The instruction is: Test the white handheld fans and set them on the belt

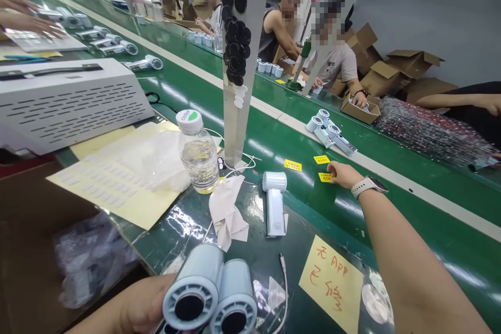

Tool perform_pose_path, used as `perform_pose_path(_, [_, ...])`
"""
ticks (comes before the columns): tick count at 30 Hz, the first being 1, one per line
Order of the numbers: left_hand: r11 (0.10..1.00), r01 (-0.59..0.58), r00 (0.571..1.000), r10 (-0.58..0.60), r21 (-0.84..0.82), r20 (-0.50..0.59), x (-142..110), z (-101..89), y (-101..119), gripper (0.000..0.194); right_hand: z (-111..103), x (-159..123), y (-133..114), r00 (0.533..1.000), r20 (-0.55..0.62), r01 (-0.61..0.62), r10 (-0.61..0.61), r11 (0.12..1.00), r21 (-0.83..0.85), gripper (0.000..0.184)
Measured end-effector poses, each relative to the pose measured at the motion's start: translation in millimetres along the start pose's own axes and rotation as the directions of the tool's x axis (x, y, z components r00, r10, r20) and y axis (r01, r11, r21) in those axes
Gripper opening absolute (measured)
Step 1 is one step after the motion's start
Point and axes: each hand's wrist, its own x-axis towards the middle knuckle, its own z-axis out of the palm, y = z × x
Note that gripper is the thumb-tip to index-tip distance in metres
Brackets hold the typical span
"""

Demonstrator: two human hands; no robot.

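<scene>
At the bottom, my left hand [136,302] is closed around light-blue handheld devices [195,292] shaped like small hair dryers, their round, dark-centred ends facing me. Part of that grip is cut off by the frame edge. On the green belt, my right hand [344,175], with a watch at the wrist, pinches the edge of a yellow label [324,177]. Two more yellow labels lie close by, one [321,159] just above and another [293,165] to the left. Between my hands, one wrapped light-blue device [275,203] lies on the bench.
A water bottle [198,154] stands before a metal post [237,120]. A white slotted box [74,104] occupies the left. Several devices [331,133] lie across the belt. A handwritten yellow note [332,284] and white cable [285,292] lie nearby. Co-workers sit opposite.
</scene>
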Motion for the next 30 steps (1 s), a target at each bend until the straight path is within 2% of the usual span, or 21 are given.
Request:
perform_pose_path(2, [0.998,0.059,0.998,-0.059,0.004,-0.024,1,2.8,4,0.028,3,-7,2,0.999,-0.036,0.007,-0.007,1.000,-0.008,0.032])
perform_pose_path(5, [0.994,0.104,0.994,-0.104,0.025,-0.016,1,0.2,1,0.028,4,-10,1,0.998,-0.058,0.006,-0.008,1.000,-0.023,0.033])
perform_pose_path(8, [0.998,0.060,0.996,-0.061,0.028,0.069,1,-4.0,-3,0.037,2,-5,-1,0.999,-0.032,-0.006,0.005,0.999,-0.044,0.034])
perform_pose_path(14, [0.999,0.021,0.993,-0.025,0.034,0.115,3,3.3,3,0.052,-4,7,-6,0.999,0.021,-0.042,0.044,0.995,-0.092,0.036])
perform_pose_path(20, [1.000,-0.021,0.975,0.017,0.015,0.223,6,-0.6,-1,0.044,-1,-6,-1,1.000,0.009,-0.025,0.026,0.997,-0.077,0.035])
perform_pose_path(24, [0.996,0.091,0.988,-0.091,0.005,0.127,4,10.7,9,0.034,1,-12,0,0.999,0.002,-0.040,0.040,0.997,-0.060,0.036])
perform_pose_path(26, [0.995,0.097,0.993,-0.097,0.003,0.074,4,14.6,10,0.032,0,-13,-2,1.000,-0.023,-0.021,0.020,0.998,-0.061,0.036])
perform_pose_path(28, [0.998,0.059,0.995,-0.060,0.008,0.078,5,9.8,3,0.034,-1,-15,-3,0.999,-0.044,0.007,-0.009,0.998,-0.064,0.036])
perform_pose_path(30, [1.000,0.030,0.995,-0.030,0.006,0.091,7,-4.9,-13,0.040,-2,-18,-3,0.998,-0.054,0.029,-0.033,0.997,-0.068,0.036])
